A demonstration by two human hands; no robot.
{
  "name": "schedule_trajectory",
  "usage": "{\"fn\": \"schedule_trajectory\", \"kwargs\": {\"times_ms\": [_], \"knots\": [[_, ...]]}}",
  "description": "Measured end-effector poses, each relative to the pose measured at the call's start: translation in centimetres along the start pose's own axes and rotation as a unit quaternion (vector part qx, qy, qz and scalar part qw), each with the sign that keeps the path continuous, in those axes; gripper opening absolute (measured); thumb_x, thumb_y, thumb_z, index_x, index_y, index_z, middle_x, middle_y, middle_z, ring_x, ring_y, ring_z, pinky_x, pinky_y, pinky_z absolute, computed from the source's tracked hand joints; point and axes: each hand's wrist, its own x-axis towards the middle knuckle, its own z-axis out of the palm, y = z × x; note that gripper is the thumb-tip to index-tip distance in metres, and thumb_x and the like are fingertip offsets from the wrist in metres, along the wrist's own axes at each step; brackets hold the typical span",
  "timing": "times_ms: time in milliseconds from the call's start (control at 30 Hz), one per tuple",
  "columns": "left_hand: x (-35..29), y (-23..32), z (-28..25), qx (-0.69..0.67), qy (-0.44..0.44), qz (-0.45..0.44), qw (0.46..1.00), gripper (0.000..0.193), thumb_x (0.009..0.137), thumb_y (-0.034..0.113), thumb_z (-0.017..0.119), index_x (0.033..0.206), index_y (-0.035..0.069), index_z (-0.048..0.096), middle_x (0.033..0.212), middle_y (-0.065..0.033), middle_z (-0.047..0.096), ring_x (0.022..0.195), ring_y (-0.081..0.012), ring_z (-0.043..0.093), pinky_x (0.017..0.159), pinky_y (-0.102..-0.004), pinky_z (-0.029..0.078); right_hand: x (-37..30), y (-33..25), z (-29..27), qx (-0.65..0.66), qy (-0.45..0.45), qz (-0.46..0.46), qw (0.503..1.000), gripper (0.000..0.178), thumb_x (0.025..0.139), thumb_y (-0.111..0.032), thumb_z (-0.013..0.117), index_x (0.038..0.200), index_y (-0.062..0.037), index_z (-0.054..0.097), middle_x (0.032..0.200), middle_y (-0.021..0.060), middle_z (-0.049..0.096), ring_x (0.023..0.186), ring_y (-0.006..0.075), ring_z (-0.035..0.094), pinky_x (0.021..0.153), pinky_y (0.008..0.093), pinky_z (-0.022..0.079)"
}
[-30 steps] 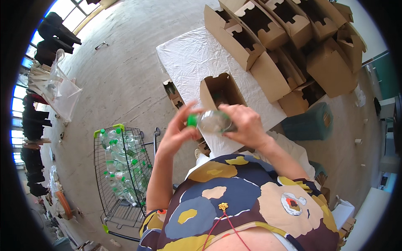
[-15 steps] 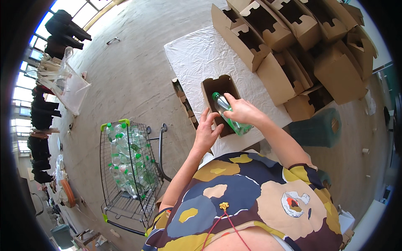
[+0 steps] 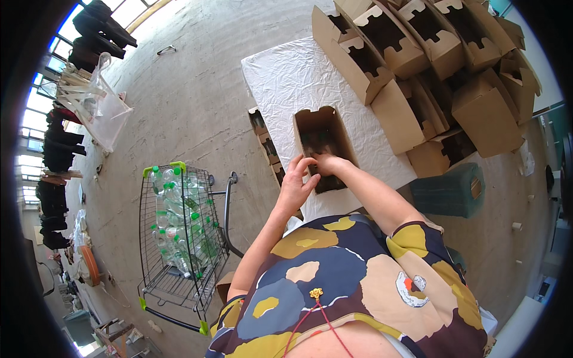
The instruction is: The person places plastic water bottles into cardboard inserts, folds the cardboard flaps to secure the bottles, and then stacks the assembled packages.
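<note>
A narrow open cardboard box stands on a table under a white cloth. My right hand reaches down inside it, with the fingers hidden by the box's depth and shadow. Something clear and greenish, probably the plastic bottle, shows dimly beyond that hand; whether the fingers still hold it is hidden. My left hand grips the box's left wall near its close end, fingers bent over the rim.
Brown cardboard boxes are stacked at the table's far right. A wire shopping cart filled with green-capped bottles stands on the floor to the left. More boxes sit beside the table's left edge. A dark green container stands at right.
My right hand has lowered the green-capped bottle from above the box down into it. My left hand has stayed at the box's left wall.
</note>
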Motion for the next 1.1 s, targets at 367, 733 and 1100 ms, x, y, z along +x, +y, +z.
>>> {"fn": "schedule_trajectory", "kwargs": {"times_ms": [367, 733, 1100], "knots": [[-1.3, 2.6, -0.5, 0.217, 0.049, 0.093, 0.970, 0.044, 0.083, 0.026, 0.074, 0.122, 0.011, 0.061, 0.152, -0.0194, 0.031, 0.134, -0.0387, 0.038, 0.107, -0.0469, 0.037, -16.1, 0.4, -7.1, 0.225, 0.507, -0.208, 0.806, 0.035, 0.083, -0.010, 0.066, 0.117, -0.0004, 0.063, 0.119, 0.0149, 0.063, 0.109, 0.0315, 0.060, 0.089, 0.0394, 0.050], [-1.1, 3.8, 0.7, 0.356, -0.030, 0.131, 0.925, 0.048, 0.076, 0.033, 0.078, 0.116, 0.011, 0.064, 0.151, -0.0088, 0.038, 0.143, -0.0322, 0.027, 0.117, -0.0515, 0.018, -16.6, 4.8, 1.1, 0.272, 0.389, -0.146, 0.868, 0.092, 0.072, -0.031, 0.084, 0.148, -0.0089, 0.037, 0.143, 0.0124, 0.048, 0.126, 0.0283, 0.052, 0.096, 0.0408, 0.048], [0.4, 5.9, 2.8, 0.355, -0.060, 0.079, 0.929, 0.064, 0.072, 0.019, 0.076, 0.131, 0.014, 0.053, 0.145, -0.0056, 0.043, 0.136, -0.0284, 0.039, 0.114, -0.0537, 0.025, -14.1, 1.2, 1.0, 0.085, 0.487, -0.012, 0.869, 0.077, 0.068, -0.021, 0.084, 0.136, -0.0078, 0.049, 0.123, 0.0104, 0.054, 0.108, 0.0319, 0.060, 0.084, 0.0430, 0.053]]}}
